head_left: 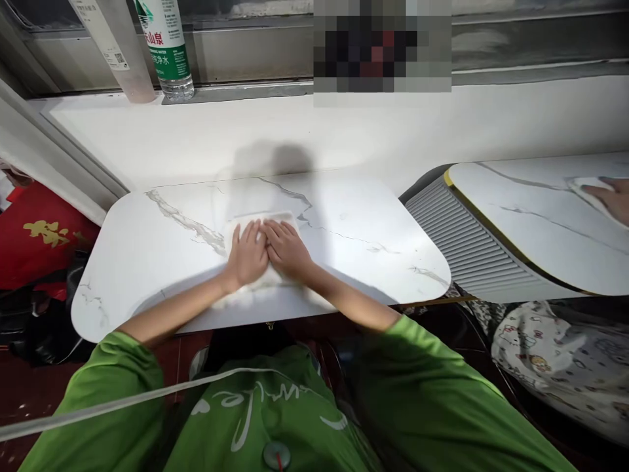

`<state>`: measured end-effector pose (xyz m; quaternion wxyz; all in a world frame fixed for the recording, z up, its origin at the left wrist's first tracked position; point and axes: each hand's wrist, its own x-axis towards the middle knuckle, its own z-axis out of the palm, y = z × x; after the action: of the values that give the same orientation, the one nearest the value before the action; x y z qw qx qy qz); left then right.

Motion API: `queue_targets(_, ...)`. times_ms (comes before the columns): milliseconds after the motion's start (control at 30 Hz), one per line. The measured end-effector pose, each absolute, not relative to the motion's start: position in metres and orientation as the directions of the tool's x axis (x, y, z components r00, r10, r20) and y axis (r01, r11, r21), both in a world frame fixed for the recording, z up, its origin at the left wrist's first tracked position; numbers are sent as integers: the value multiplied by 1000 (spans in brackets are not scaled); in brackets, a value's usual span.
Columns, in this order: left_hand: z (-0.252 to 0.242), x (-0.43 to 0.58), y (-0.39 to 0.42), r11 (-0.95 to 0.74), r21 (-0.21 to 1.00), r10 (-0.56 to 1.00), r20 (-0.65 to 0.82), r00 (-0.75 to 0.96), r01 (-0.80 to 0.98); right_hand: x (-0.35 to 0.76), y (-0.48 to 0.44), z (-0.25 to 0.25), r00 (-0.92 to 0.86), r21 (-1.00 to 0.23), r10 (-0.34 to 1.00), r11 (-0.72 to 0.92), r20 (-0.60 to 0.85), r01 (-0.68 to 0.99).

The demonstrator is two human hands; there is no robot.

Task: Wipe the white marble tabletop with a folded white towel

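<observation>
A folded white cloth point(272, 279) lies on the white marble-patterned table point(363, 216), near the middle of its front half. My left hand point(247, 254) rests flat on the cloth's left part, fingers stretched out and pointing away from me. Beside it, my right hand point(286, 250) presses flat on the cloth too, its fingers angled to the left. The two hands touch at the fingertips and thumbs. Much of the cloth is hidden under them.
A second marble-patterned table point(555, 223) stands to the right, where another person's hand point(612, 200) rests on a white cloth. A water bottle point(170, 59) and a translucent container point(118, 56) stand on the sill. A red bag point(44, 236) is at the left.
</observation>
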<state>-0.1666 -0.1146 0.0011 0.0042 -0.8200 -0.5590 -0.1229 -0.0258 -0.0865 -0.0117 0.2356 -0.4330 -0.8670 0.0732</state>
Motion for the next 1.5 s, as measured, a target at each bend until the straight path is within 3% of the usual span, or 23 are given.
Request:
queue_targets(233, 4, -130, -158, -553, 130, 832, 145, 536, 823, 22, -143, -18, -469, -320, 792, 595, 392, 737)
queue_targets(667, 5, -111, 10, -391, 259, 920, 144, 365, 883, 15, 24, -11, -338, -381, 876, 459, 343, 803)
queue_targets(1000, -1, -47, -70, -381, 252, 924, 62, 378, 890, 93, -51, -18, -467, -309, 811, 572, 352, 760)
queue_targets(1233, -8, 38, -125, -635, 206, 772, 204, 601, 745, 196, -124, -27, -369, -287, 873, 460, 320, 840)
queue_targets(1333, -8, 59, -126, -638, 204, 767, 253, 589, 742, 215, -128, -27, -316, -329, 886, 426, 338, 843)
queue_targets(1500, -11, 77, -86, -595, 227, 803, 206, 559, 771, 226, -80, -21, -378, -351, 856, 495, 352, 795)
